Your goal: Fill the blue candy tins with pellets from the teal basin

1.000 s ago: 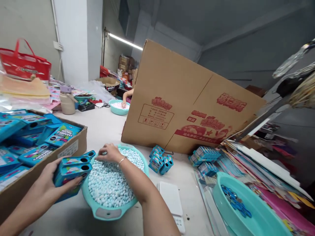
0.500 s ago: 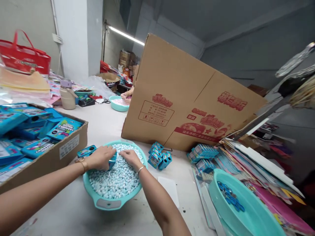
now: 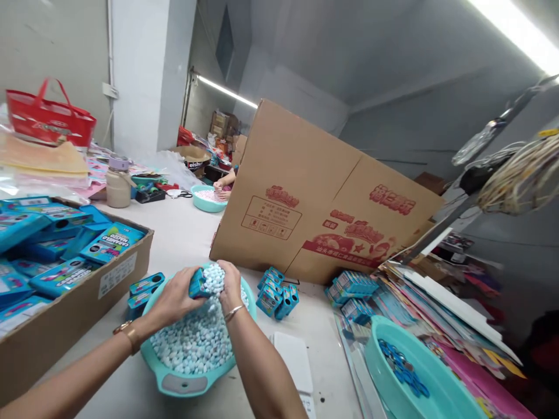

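Note:
My left hand (image 3: 182, 295) grips a small blue candy box (image 3: 199, 283) above a turquoise basin (image 3: 185, 384). The basin is heaped with small pale blue and white candies (image 3: 192, 343). Cupped against the box's opening, my right hand (image 3: 230, 285) holds a heap of these candies, and some drop back toward the basin. More blue boxes (image 3: 146, 283) stand left of the basin, and several others (image 3: 277, 293) stand to its right.
A carton (image 3: 126, 273) full of blue boxes sits at left. A large cardboard sheet (image 3: 323, 192) leans behind the basin. A white scale (image 3: 293, 364) lies to the right, near another turquoise basin (image 3: 437, 384) with blue rings. Another person's hands (image 3: 223, 189) work at a far basin (image 3: 205, 205).
Both hands have risen out of the candies. My right hand has brought up a scoop and pressed it to the box in my left hand. The view has tilted upward.

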A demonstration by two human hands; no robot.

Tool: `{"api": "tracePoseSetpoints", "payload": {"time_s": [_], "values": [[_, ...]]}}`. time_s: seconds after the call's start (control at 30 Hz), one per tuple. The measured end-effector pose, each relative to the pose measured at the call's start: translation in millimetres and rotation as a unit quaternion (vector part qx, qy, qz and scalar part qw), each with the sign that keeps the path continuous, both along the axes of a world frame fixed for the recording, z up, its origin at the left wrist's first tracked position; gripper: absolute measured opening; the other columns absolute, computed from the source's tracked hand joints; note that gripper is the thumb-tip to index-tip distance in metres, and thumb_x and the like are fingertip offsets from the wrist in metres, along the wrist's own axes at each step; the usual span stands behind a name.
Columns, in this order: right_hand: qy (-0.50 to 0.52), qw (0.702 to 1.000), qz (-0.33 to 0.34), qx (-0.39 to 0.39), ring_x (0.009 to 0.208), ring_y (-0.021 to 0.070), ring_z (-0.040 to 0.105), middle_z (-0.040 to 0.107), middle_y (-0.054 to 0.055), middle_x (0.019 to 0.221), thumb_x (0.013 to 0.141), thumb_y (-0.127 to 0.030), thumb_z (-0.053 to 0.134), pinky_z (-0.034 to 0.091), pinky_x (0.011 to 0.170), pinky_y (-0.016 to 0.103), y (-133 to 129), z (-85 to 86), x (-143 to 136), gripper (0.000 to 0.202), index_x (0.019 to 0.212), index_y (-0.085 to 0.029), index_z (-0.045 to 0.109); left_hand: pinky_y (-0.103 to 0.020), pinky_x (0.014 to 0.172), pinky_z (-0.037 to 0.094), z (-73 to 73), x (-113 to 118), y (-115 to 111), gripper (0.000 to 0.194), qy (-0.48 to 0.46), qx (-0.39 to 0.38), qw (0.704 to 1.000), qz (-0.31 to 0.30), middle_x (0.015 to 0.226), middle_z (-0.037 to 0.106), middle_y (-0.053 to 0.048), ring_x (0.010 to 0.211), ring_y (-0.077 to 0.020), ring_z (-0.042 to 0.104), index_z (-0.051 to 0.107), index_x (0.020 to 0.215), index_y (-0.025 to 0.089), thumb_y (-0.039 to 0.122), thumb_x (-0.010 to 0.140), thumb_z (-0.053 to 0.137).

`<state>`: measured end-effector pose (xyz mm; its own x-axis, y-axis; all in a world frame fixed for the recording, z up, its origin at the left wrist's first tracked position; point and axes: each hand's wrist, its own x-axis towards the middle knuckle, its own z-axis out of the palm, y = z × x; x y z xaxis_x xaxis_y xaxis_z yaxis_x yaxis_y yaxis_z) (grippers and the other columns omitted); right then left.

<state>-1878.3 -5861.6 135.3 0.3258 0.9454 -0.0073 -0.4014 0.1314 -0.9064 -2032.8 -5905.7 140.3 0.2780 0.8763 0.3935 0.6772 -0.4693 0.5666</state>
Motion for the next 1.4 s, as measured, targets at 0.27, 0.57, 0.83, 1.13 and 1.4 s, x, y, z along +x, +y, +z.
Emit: {"api": "tracePoseSetpoints", "payload": {"time_s": [0.27, 0.57, 0.83, 1.13, 1.4], "values": [[0.02, 0.999, 0.016, -0.031, 0.065, 0.0178, 0.061, 0.069, 0.003, 0.063, 0.056, -0.022, 0.069, 0.051, 0.064, 0.028, 0.4, 24.9, -1.5, 0.006, 0.058, -0.017, 0.071, -0.044, 0.107, 0.046, 1.9, 10.9, 3.7, 0.064, -0.096, 0.031, 0.995, 0.009, 0.129, 0.061, -0.013, 0.122, -0.0308, 0.058, 0.049, 0.131, 0.016, 0.029, 0.072, 0.07], [-0.004, 0.998, 0.05, -0.035, 0.061, 0.0149, 0.057, 0.064, 0.0, 0.058, 0.058, -0.021, 0.064, 0.047, 0.064, 0.026, 7.0, 28.2, -3.6, 0.007, 0.055, -0.017, 0.069, -0.046, 0.103, 0.047, 5.1, 8.4, 6.5, 0.062, -0.008, 0.028, 1.0, -0.011, 0.126, 0.063, -0.015, 0.119, -0.0339, 0.059, 0.053, 0.128, 0.017, 0.024, 0.069, 0.066], [-0.048, 0.993, 0.104, -0.005, 0.066, 0.0169, 0.059, 0.068, 0.003, 0.062, 0.067, -0.028, 0.06, 0.047, 0.067, 0.026, -5.3, 51.1, -12.0, 0.018, 0.061, -0.017, 0.073, -0.046, 0.104, 0.049, 0.4, 16.0, 6.9, 0.066, -0.115, 0.002, 0.993, -0.011, 0.127, 0.065, -0.014, 0.119, -0.0325, 0.062, 0.051, 0.129, 0.016, 0.03, 0.068, 0.071], [-0.078, 0.992, 0.09, -0.052, 0.09, 0.0205, 0.068, 0.077, 0.007, 0.091, 0.077, -0.04, 0.062, 0.044, 0.076, 0.028, -63.7, 43.0, 39.9, 0.028, 0.084, -0.017, 0.076, -0.045, 0.105, 0.049, 25.9, -17.5, -0.7, 0.075, 0.021, -0.077, 0.996, -0.051, 0.13, 0.067, -0.014, 0.121, -0.0361, 0.063, 0.059, 0.13, 0.018, 0.028, 0.058, 0.073], [-0.144, 0.981, -0.058, -0.115, 0.112, 0.0255, 0.064, 0.075, 0.008, 0.11, 0.067, -0.032, 0.078, 0.043, 0.1, 0.033, -79.5, -62.2, 31.5, 0.031, 0.096, -0.02, 0.077, -0.051, 0.084, 0.053, 26.7, 7.4, 2.4, 0.06, 0.271, -0.093, 0.954, -0.088, 0.106, 0.073, -0.021, 0.098, -0.0453, 0.069, 0.07, 0.102, 0.018, 0.01, 0.042, 0.062]]}}
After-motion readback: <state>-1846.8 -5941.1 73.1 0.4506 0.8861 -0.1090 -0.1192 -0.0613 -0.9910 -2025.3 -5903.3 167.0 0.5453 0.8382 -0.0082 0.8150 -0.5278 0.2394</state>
